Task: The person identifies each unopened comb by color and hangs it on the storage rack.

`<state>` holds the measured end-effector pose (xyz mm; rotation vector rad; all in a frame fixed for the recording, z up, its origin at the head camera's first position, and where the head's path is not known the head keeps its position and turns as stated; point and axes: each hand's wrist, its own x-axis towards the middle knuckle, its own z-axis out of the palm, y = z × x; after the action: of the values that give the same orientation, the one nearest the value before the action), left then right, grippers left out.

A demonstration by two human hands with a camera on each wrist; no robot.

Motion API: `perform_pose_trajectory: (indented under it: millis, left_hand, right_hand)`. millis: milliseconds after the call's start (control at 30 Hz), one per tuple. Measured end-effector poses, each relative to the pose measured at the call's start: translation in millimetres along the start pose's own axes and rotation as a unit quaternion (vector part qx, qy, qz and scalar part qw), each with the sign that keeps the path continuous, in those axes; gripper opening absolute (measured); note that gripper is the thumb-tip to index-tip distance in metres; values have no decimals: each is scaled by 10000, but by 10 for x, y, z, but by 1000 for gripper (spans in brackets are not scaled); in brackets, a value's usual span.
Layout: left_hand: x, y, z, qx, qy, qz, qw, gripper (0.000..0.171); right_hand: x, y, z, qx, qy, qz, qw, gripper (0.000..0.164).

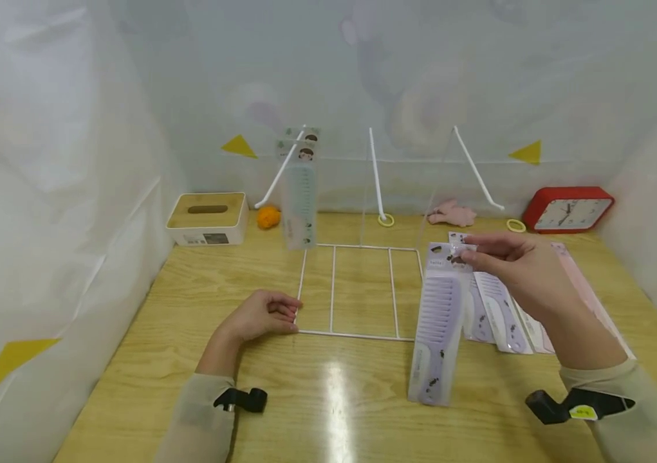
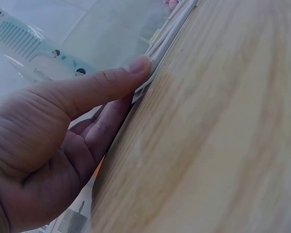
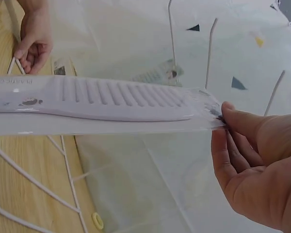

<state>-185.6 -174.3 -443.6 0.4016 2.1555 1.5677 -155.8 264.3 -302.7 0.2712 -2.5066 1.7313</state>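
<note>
My right hand [image 1: 527, 273] pinches the top of a clear package holding a purple comb [image 1: 437, 321], which hangs down in front of the rack's right side. Thumb and fingers of my left hand [image 1: 261, 314] grip the front left corner of a white wire rack [image 1: 363, 335] standing on the table. Its left hook carries teal comb packages [image 1: 300, 199]; the middle hook [image 1: 377, 173] and right hook [image 1: 475, 167] are bare. Beside and below my right hand lie more purple comb packages [image 1: 499, 308] and pink ones [image 1: 571, 276], partly covered by the hand and forearm.
Along the back of the wooden table stand a tissue box [image 1: 206, 222], an orange ball [image 1: 268, 217], a pink plush toy [image 1: 452, 213] and a red clock [image 1: 571, 209]. Two yellow rings lie there too. Pale sheeting with yellow triangles [image 1: 240, 146] encloses the back and sides.
</note>
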Motion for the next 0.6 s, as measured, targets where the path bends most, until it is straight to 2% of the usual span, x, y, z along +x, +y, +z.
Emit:
perform_pose_trajectory:
  millis: [100,167,233,367,467,600]
  left_hand:
    - [-3,1,-7,-20,39,-18,10000,47]
    - [1,0,-3,2,37,3,10000,47]
    - [7,-6,8,20,21,32,10000,47]
    - [19,-17,29,23,69,-17,10000,48]
    - [17,-16,31,15,129,-33,9999,48]
    - [8,-20,7,49,61,22,10000,48]
  right_hand:
    - [-121,-165,13,447,-288,-33,9986,25]
    - [-181,-279,37,787,-501,-237,9954,26]
    - [-238,-419,93,889,-567,-453,9934,26]
    - [-285,-659,261,1527,-817,-984,9800,28]
    - [-261,-809,414,1890,-846,-1310,9695,27]
    - [-199,-992,603,1761,-590,-1593,9696,21]
